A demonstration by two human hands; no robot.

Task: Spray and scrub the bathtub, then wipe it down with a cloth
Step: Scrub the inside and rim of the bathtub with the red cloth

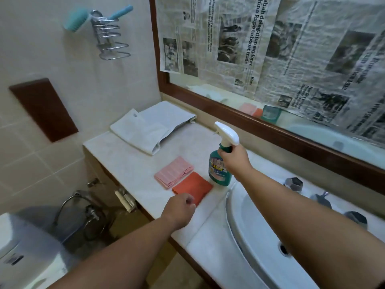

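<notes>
Right hand [234, 161] is wrapped around the neck of the green spray bottle [220, 171], which stands upright on the pale marble table [125, 161], white trigger head above the fingers; left hand [180, 208] is loosely clenched, holding nothing, its knuckles over the near edge of the flat orange cloth [192, 187]; a folded pink cloth [174, 172] lies touching the orange one, beyond the left hand; a folded white towel [150, 127] lies further off; a glossy white basin [268, 236] sits under the right forearm.
</notes>
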